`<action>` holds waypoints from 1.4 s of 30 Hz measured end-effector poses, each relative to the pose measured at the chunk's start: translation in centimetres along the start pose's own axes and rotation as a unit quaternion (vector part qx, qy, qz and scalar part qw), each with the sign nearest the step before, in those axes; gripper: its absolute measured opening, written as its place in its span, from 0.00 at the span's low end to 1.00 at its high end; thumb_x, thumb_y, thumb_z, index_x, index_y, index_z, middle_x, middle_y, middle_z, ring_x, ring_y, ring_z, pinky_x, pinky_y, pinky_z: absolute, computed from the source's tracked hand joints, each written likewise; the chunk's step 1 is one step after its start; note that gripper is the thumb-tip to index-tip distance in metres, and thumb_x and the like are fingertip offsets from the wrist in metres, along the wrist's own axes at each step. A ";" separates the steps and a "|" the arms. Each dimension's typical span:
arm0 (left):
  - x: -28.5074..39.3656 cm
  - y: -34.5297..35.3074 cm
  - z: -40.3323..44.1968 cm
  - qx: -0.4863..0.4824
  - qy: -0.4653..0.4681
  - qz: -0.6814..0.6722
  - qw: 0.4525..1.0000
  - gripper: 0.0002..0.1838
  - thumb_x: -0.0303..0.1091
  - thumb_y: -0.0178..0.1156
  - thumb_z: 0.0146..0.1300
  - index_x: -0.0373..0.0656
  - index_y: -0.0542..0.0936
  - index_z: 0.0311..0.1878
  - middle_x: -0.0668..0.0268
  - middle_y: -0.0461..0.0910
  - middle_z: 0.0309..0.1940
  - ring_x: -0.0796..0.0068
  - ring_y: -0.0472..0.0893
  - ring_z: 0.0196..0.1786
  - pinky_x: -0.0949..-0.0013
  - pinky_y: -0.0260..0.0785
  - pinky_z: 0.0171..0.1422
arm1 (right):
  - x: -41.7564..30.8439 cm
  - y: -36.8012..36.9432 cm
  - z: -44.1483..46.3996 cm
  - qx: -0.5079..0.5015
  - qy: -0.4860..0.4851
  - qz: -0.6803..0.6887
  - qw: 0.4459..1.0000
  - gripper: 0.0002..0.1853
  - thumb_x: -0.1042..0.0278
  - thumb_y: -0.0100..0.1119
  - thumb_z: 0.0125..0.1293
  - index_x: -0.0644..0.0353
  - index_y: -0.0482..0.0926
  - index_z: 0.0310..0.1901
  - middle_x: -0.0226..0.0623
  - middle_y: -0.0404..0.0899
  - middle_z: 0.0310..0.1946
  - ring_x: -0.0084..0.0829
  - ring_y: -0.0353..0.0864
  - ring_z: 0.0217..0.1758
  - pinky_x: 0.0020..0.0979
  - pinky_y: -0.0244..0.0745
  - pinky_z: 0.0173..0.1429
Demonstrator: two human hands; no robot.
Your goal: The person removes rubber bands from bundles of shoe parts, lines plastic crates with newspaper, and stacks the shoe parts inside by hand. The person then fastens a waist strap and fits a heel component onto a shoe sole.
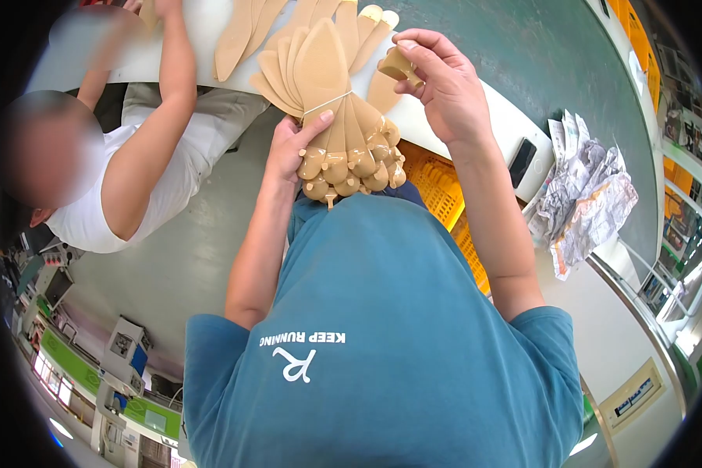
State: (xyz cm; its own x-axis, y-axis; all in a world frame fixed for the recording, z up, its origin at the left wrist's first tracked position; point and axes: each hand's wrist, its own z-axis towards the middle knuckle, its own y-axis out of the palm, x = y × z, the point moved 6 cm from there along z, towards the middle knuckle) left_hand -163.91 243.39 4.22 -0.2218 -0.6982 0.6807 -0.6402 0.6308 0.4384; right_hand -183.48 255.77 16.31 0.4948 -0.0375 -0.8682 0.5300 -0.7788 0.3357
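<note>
Indoors, white table (501,125), yellow crates (437,191)

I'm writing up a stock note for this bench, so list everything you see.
Tied sole bundle: one, tan, left hand
Small curved piece: one, brown, right hand
Loose soles: several, tan, table
Table: one, white, ahead
Phone: one, black, table's right
Crumpled paper: one pile, grey, far right
Crates: count unclear, yellow, below table
Machines: several, white and green, lower left
Co-worker: one, white shirt, left
Left hand, right hand: bare
</note>
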 end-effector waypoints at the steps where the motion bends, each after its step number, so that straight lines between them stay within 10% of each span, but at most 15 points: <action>1: 0.2 0.1 0.0 -0.001 0.000 0.004 1.000 0.33 0.39 0.74 0.68 0.28 0.75 0.69 0.50 0.83 0.61 0.63 0.87 0.59 0.62 0.82 0.64 | 0.2 -0.6 -0.1 0.008 0.011 -0.007 1.000 0.11 0.63 0.64 0.79 0.57 0.83 0.56 0.30 0.86 0.45 0.21 0.86 0.45 0.27 0.82 0.43; 10: 0.6 0.9 -0.3 -0.001 0.021 0.035 0.999 0.33 0.39 0.73 0.69 0.28 0.74 0.69 0.50 0.82 0.62 0.63 0.86 0.60 0.63 0.83 0.64 | 0.9 -5.0 -2.2 0.072 0.069 0.065 0.993 0.20 0.51 0.59 0.82 0.61 0.81 0.57 0.36 0.85 0.43 0.29 0.87 0.49 0.31 0.86 0.51; 22: 0.6 0.8 -0.9 0.031 0.029 0.042 0.998 0.33 0.39 0.73 0.69 0.28 0.74 0.69 0.52 0.83 0.61 0.64 0.87 0.59 0.63 0.83 0.63 | 2.1 -9.3 -4.6 0.021 0.048 0.201 0.978 0.22 0.73 0.54 0.78 0.83 0.69 0.66 0.59 0.78 0.59 0.54 0.81 0.70 0.43 0.82 0.76; 31: 1.3 1.9 -1.3 0.041 0.051 0.017 0.998 0.31 0.39 0.73 0.69 0.28 0.76 0.67 0.52 0.84 0.59 0.64 0.88 0.57 0.63 0.83 0.62 | 6.3 -19.7 -4.5 0.158 0.061 0.027 0.985 0.19 0.65 0.66 0.76 0.60 0.79 0.64 0.36 0.86 0.54 0.31 0.87 0.56 0.30 0.84 0.55; 38: 2.2 3.7 -2.5 0.064 0.086 0.011 0.994 0.30 0.42 0.71 0.72 0.27 0.76 0.67 0.51 0.84 0.59 0.64 0.88 0.57 0.62 0.84 0.62 | 13.4 -51.2 -9.0 0.408 0.086 -0.277 0.866 0.23 0.54 0.74 0.68 0.58 0.84 0.59 0.32 0.89 0.45 0.27 0.88 0.50 0.28 0.80 0.50; 42: 2.7 4.6 -3.4 0.080 0.113 0.016 0.990 0.30 0.42 0.70 0.73 0.29 0.76 0.67 0.53 0.84 0.61 0.64 0.87 0.59 0.62 0.83 0.65 | 11.2 -60.9 -13.0 0.418 0.134 -0.608 0.661 0.32 0.51 0.76 0.61 0.60 0.83 0.63 0.49 0.88 0.54 0.43 0.88 0.58 0.41 0.80 0.66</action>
State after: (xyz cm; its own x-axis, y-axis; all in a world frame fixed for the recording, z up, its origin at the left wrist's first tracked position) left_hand -164.95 245.57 10.08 -0.0852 -0.5736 0.8147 -0.7479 0.5771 0.3281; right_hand -201.23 310.92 -9.07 0.2173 0.9600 -0.1764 0.1372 -0.2090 -0.9682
